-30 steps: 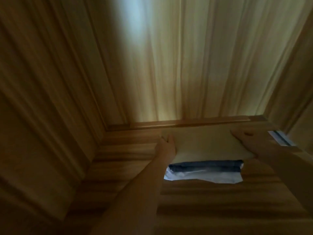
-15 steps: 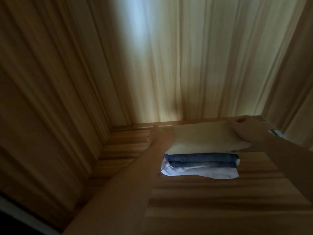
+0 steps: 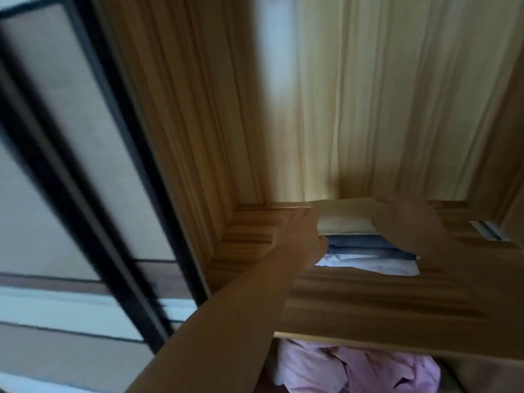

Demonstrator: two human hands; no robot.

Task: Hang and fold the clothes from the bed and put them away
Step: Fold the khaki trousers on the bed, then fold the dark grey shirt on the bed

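A stack of folded clothes lies at the back of a wooden wardrobe shelf [image 3: 368, 302]: a cream garment [image 3: 344, 221] on top, folded blue jeans [image 3: 365, 246] under it, a white garment [image 3: 374, 265] at the bottom. My left hand [image 3: 303, 234] is against the stack's left side with its fingers fairly straight. My right hand [image 3: 408, 222] lies with spread fingers over the right part of the cream garment. Both arms reach up and into the shelf.
Wooden wardrobe walls [image 3: 198, 123] enclose the shelf on the left, back and right. A black-framed sliding door [image 3: 93, 154] with pale panels stands at the left. A pink garment [image 3: 357, 367] shows below the shelf's front edge. A small metal fitting [image 3: 486, 229] sits at the shelf's right.
The view has pulled back and swung left, so the sliding door and the pink garment below now show. Both hands stay at the stack's sides, which sits against the back wall.
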